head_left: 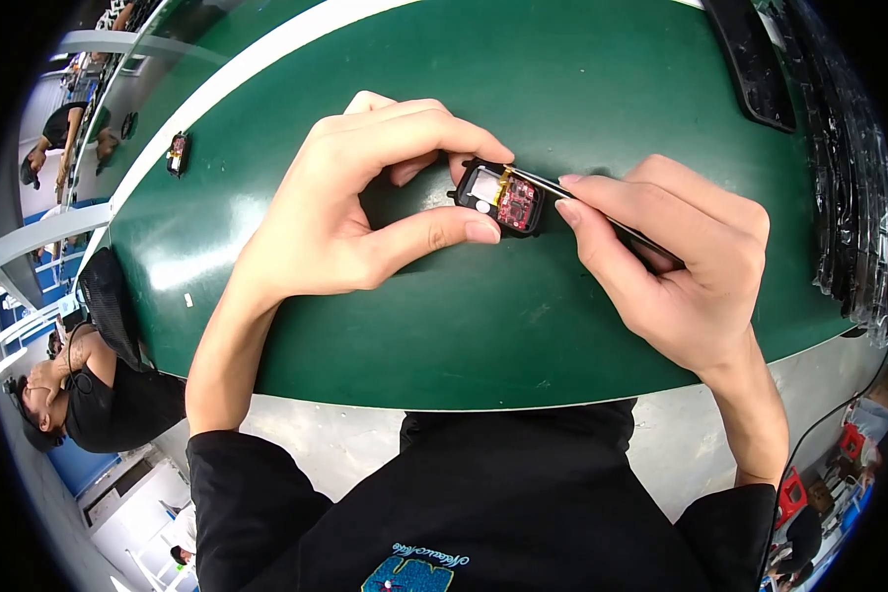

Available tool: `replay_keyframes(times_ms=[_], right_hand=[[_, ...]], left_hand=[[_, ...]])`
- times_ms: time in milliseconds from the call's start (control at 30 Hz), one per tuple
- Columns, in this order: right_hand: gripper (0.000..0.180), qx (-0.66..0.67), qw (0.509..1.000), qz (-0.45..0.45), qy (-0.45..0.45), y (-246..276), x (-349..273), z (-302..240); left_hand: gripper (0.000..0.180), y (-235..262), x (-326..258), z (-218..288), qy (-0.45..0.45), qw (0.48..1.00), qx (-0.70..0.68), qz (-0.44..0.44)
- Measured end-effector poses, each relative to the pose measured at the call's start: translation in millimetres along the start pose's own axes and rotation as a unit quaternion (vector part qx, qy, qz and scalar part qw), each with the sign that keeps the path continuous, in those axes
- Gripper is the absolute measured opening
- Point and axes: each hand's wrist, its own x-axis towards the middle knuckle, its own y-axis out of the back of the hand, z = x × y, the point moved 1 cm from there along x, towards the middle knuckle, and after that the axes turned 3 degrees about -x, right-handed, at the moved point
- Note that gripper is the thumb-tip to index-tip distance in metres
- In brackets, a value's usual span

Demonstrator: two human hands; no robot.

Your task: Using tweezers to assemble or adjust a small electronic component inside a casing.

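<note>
Left hand (365, 197) pinches one open black device (501, 197); right hand (671, 257) grips one thin tool (633, 237); a second device (178, 153) lies apart.

The left hand (345, 197) covers the near-left end of the black case (498, 197), so how its fingertips grip there cannot be told. The thin dark tool (602, 222) runs under the right hand (676, 266); its rear end is hidden in the palm, and its tip at the red board (516, 202) is too small to make out. The small part (177, 153) far left on the desk (523, 326) is too small to identify. The black tray (755, 64) is cut off by the top rim. The clear stack (853, 197) blurs into the right rim.
</note>
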Motion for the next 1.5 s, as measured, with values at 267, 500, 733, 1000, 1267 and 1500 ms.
replay_keyframes(times_ms=[267, 500, 733, 1000, 1267, 1500], right_hand=[[0.024, -0.026, 1.000, 0.002, 0.016, -0.7, -2.2, -0.3], [0.025, -0.035, 0.999, 0.011, 0.037, -4.6, -1.5, -0.3], [0.025, -0.046, 0.997, 0.020, 0.054, -7.3, -2.3, 0.1], [0.021, 0.015, 1.000, -0.009, -0.001, -3.3, -1.1, -1.3], [0.015, 0.097, 0.991, -0.054, -0.077, 4.0, 0.3, -1.9], [0.015, 0.102, 0.990, -0.049, -0.081, 1.6, -1.1, 0.1]], left_hand=[[0.055, -2.6, 1.6, 2.2, 0.004, 1.000, 0.017, -0.001], [0.054, -2.4, -0.1, 0.6, 0.005, 1.000, 0.018, 0.003], [0.054, -4.1, -0.2, 0.8, 0.003, 1.000, 0.019, 0.003], [0.056, 1.7, -0.6, -2.1, -0.004, 1.000, 0.004, -0.018], [0.058, 6.0, -0.9, -4.5, -0.018, 0.999, -0.019, -0.044], [0.057, 6.2, -0.9, -2.9, -0.012, 0.999, -0.015, -0.050]])
